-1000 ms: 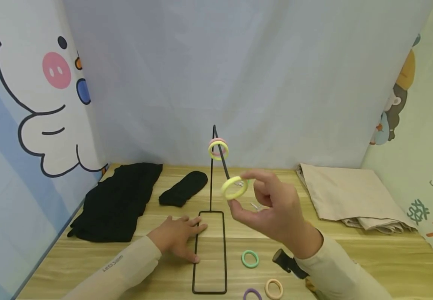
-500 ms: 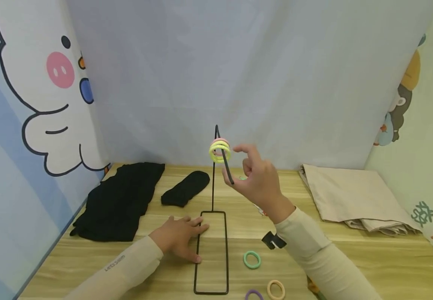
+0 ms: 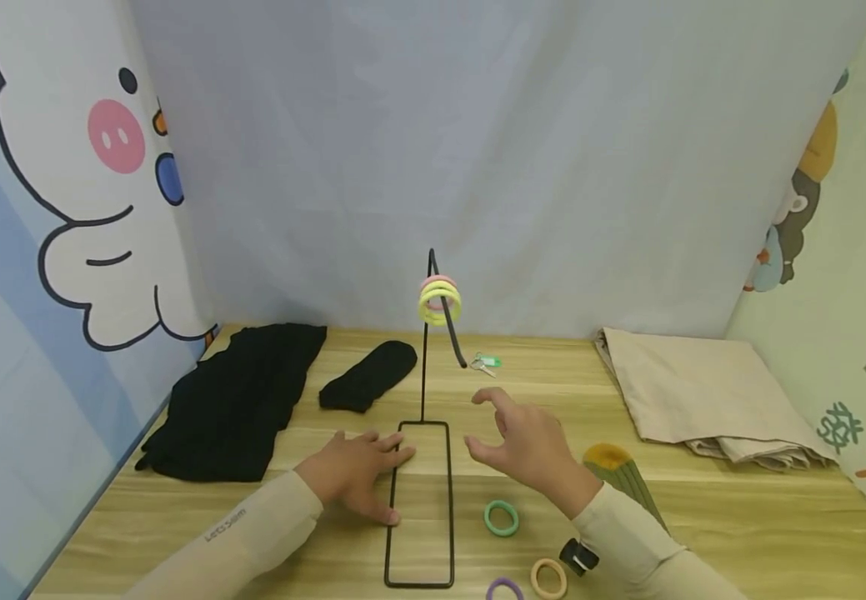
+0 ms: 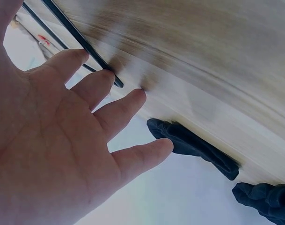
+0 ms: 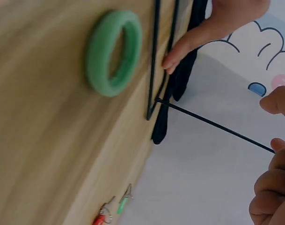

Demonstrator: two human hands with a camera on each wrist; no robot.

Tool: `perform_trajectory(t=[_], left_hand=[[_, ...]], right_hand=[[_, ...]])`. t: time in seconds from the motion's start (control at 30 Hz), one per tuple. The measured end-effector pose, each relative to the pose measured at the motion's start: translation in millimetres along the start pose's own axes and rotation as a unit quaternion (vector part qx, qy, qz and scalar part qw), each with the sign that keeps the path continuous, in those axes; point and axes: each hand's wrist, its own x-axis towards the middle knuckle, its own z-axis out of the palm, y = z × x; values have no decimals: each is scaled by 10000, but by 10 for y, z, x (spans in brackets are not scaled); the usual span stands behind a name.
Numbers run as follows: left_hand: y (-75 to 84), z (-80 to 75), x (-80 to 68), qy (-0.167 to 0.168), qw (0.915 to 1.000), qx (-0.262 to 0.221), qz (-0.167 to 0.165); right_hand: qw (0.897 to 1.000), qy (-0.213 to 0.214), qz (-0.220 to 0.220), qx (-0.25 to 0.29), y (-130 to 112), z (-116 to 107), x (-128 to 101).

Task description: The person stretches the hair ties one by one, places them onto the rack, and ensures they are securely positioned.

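A black wire stand (image 3: pixel 423 433) rises from a rectangular base on the wooden table; its hooked arm carries a pink ring and two yellow rings (image 3: pixel 439 302). My left hand (image 3: pixel 361 472) lies flat on the table, fingers touching the left side of the base (image 4: pixel 101 61). My right hand (image 3: pixel 523 448) hovers empty over the table right of the base, fingers loosely spread, just above a green ring (image 3: pixel 502 517) (image 5: pixel 113 52). A peach ring (image 3: pixel 548 578) and a purple ring (image 3: pixel 504 591) lie at the near edge.
Black cloth (image 3: pixel 233 404) and a black sock (image 3: pixel 368 377) lie at the back left. Folded beige fabric (image 3: pixel 695 392) sits at the right. A green-tagged key (image 3: pixel 483 362) lies behind the stand; a green and yellow sock (image 3: pixel 620 475) lies by my right forearm.
My right hand slid a yellow ring onto the hook, let go of it, and dropped back toward the table. The left hand stayed put.
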Motion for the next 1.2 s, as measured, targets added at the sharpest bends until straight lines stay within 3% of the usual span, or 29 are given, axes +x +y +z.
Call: perform_trajectory(t=[0.17,0.33,0.47,0.9,1.2], left_hand=[[-5,3,-1,-21,10000,-41,6],[-28,17,17,-15,10000,-38,23],[-43,37,29,6,10000,-25,53],[-8,-11,6,-34,10000,-21,63],[-2,-15,-13,-61,9999,-102,51]], right_hand=[[9922,-1192,354,-63,69,62,-197],[9724,-2277,505,45,122,67,-315],[9579,-2800,622,116,142,59,-388],[9473,-3106,712,324,155,71,-483],[9528,-2939,688,314,69,34,-539]])
